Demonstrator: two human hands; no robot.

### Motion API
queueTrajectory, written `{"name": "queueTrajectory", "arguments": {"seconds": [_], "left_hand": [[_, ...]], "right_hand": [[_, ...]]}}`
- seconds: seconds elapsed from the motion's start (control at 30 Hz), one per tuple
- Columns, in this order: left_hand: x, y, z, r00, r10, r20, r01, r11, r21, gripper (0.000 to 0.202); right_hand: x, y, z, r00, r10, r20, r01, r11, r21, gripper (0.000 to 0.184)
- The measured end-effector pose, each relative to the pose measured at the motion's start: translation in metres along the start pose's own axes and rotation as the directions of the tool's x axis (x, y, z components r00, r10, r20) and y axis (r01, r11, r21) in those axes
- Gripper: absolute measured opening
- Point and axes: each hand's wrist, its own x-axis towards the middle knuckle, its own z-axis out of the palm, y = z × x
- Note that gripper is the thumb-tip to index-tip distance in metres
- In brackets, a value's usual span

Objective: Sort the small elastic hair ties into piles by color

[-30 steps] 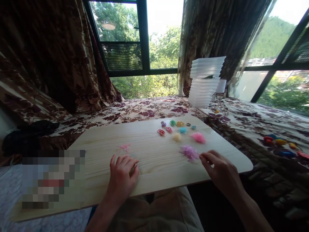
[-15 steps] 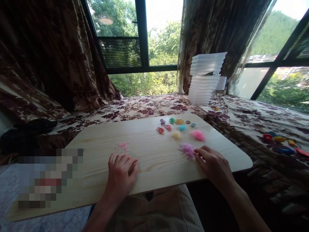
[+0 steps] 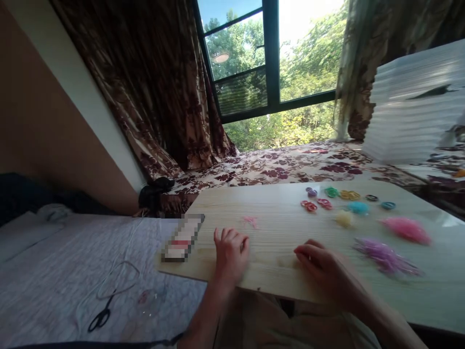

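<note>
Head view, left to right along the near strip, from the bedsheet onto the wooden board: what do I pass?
First the scissors, then the left hand, the right hand, and the purple pile.

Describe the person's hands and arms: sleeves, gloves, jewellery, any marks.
The left hand and right hand are bare, with no gloves. The left forearm and right forearm are uncovered down to the frame edge; no sleeve is in view. No ring, watch or bracelet shows, though blur could hide small marks.
</note>
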Motion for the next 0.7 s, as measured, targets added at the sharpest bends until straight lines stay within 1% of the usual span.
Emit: {"name": "queueTrajectory", "arguments": {"seconds": [0.1,0.17,0.23,0.33,0.47,0.7], "left_hand": [[0.003,-0.022,-0.007,0.998,-0.056,-0.008,0.056,0.998,0.042,0.018],[0.006,-0.028,-0.008,0.997,-0.071,0.006,0.07,0.996,0.055,0.018],[0.01,-0.028,-0.006,0.997,-0.071,0.028,0.069,0.996,0.062,0.018],[0.015,-0.02,-0.002,0.996,-0.051,0.068,0.046,0.997,0.069,0.018],[0.02,-0.013,0.001,0.993,-0.027,0.112,0.018,0.996,0.087,0.018],[0.02,-0.016,-0.004,0.984,0.012,0.178,-0.03,0.995,0.098,0.023]], "right_hand": [[0.005,0.001,0.004,0.998,0.053,0.018,-0.053,0.998,0.02,0.035],[0.004,0.002,0.003,0.998,0.068,0.017,-0.068,0.998,0.017,0.036],[0.001,0.003,0.003,0.998,0.059,0.015,-0.059,0.998,-0.009,0.036],[-0.001,0.002,0.004,0.999,0.033,0.007,-0.032,0.997,-0.07,0.036],[0.001,0.001,0.006,1.0,0.021,-0.001,-0.021,0.995,-0.095,0.036],[0.001,0.003,0.008,1.0,0.021,-0.008,-0.022,0.994,-0.109,0.035]]}}
